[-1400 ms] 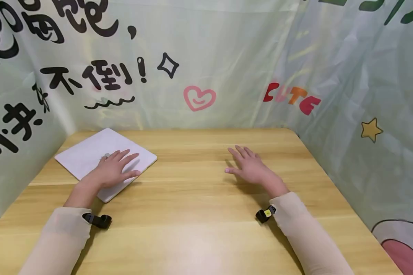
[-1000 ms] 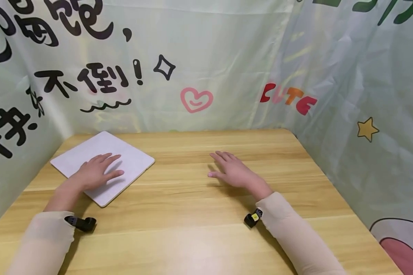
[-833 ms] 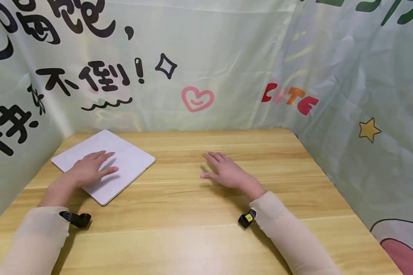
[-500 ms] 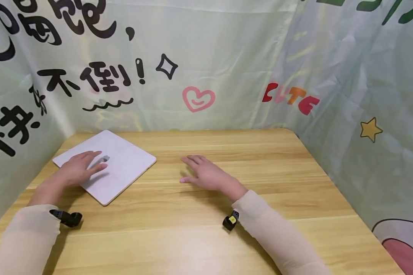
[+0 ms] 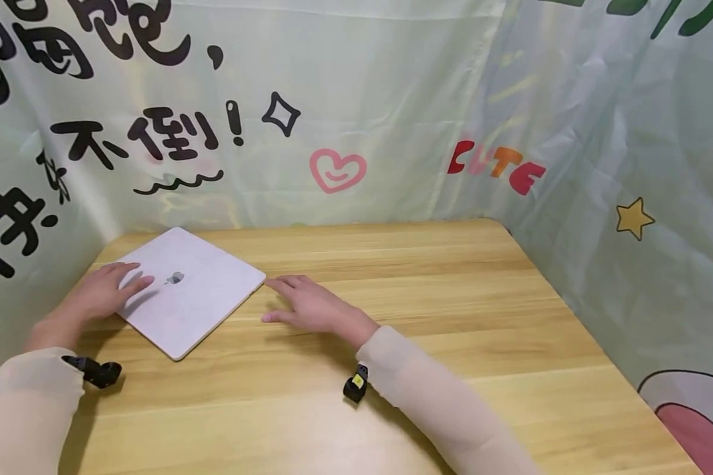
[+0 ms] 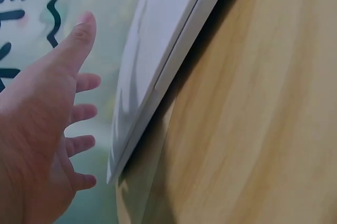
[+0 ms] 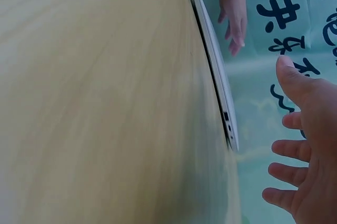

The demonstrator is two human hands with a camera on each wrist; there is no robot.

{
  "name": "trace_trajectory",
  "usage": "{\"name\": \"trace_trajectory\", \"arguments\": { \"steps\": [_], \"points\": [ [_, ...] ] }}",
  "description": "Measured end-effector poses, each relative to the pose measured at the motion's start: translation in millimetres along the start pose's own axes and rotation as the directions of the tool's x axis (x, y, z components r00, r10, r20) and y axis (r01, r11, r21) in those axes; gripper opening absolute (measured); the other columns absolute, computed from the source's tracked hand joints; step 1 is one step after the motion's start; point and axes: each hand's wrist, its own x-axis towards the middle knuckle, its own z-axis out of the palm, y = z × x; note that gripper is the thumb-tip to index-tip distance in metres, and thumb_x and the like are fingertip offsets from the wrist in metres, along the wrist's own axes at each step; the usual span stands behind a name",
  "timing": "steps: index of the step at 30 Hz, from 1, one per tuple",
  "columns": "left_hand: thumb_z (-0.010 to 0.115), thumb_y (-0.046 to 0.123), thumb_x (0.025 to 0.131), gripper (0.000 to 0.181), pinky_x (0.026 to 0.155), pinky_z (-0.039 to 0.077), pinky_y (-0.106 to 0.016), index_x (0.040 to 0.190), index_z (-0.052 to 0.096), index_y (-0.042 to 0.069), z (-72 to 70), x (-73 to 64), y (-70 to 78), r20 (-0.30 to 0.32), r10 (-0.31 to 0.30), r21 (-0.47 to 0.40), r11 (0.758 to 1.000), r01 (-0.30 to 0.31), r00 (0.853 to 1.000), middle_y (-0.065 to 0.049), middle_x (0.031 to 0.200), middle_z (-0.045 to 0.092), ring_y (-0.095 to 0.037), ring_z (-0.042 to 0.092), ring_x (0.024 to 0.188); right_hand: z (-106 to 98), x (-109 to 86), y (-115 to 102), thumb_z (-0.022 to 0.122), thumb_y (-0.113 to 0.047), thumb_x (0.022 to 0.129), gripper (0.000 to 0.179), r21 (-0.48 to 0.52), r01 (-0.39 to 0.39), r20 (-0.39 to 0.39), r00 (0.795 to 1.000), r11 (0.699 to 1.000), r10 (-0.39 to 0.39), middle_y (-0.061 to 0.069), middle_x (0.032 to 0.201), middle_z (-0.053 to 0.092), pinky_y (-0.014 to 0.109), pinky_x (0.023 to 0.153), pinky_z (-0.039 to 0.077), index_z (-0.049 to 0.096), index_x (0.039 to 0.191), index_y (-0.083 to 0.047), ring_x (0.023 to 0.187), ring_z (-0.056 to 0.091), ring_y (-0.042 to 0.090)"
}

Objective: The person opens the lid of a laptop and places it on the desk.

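My left hand [image 5: 98,295] lies flat, fingers [image 5: 127,267] straight, tips on the closed laptop's [image 5: 190,290] 9 o'clock edge; nothing gripped. Right hand [image 5: 309,307] flat too, fingers spread on the tabletop [image 5: 451,297] just beside the laptop's 3 o'clock corner, apart from it. Laptop sits at 10 o'clock on the wooden tabletop. Printed curtain [image 5: 392,99] walls the far sides. Right wrist view shows ports on the laptop's edge [image 7: 227,121], unseen from the head.

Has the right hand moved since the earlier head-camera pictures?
Yes. The right hand has slid left across the table, from near the table's middle to just beside the closed laptop, its fingertips close to the laptop's right corner.
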Motion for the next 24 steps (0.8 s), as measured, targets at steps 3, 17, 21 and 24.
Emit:
{"name": "trace_trajectory", "arguments": {
  "steps": [3, 17, 21, 24],
  "points": [
    [0.034, 0.059, 0.101, 0.087, 0.102, 0.017, -0.072, 0.141, 0.028, -0.018, -1.4, 3.3, -6.9, -0.004, -0.016, -0.026, 1.000, 0.016, 1.000, -0.047, 0.139, 0.022, -0.063, 0.019, 0.127, 5, 8.1, -6, 0.042, -0.067, 0.093, 0.080, 0.008, -0.001, 0.005, 1.000, 1.000, 0.001, 0.004, 0.155, 0.035, 0.036, 0.114, 0.029, 0.031, 0.155, -0.018, 0.141, 0.032, 0.025],
    [0.026, 0.063, 0.099, 0.093, 0.101, 0.012, -0.075, 0.145, 0.017, -0.017, 1.3, 12.1, -33.6, 0.024, -0.113, -0.128, 0.985, 0.115, 0.993, -0.047, 0.141, 0.012, -0.064, 0.011, 0.129, 24, 45.1, -24, 0.042, -0.068, 0.092, 0.077, 0.069, -0.047, 0.044, 0.998, 0.997, 0.044, -0.002, 0.157, 0.029, 0.031, 0.116, 0.024, 0.031, 0.154, -0.024, 0.145, 0.025, 0.019],
    [0.025, 0.065, 0.099, 0.095, 0.101, 0.012, -0.075, 0.145, 0.015, -0.017, 3.9, 13.9, -38.3, 0.031, -0.140, -0.148, 0.979, 0.143, 0.990, -0.046, 0.142, 0.011, -0.064, 0.010, 0.129, 29, 52.9, -30, 0.044, -0.066, 0.093, 0.074, 0.079, -0.055, 0.032, 0.998, 0.995, 0.052, -0.002, 0.158, 0.028, 0.030, 0.117, 0.018, 0.034, 0.153, -0.023, 0.145, 0.024, 0.016],
    [0.026, 0.065, 0.099, 0.096, 0.101, 0.012, -0.075, 0.144, 0.013, -0.018, 3.5, 15.7, -41.2, 0.044, -0.145, -0.164, 0.975, 0.150, 0.988, -0.047, 0.142, 0.011, -0.064, 0.010, 0.129, 33, 57.1, -33, 0.043, -0.066, 0.094, 0.074, 0.068, -0.064, 0.041, 0.997, 0.996, 0.062, -0.003, 0.159, 0.026, 0.028, 0.117, 0.015, 0.034, 0.153, -0.024, 0.145, 0.022, 0.014]
  ]
}}
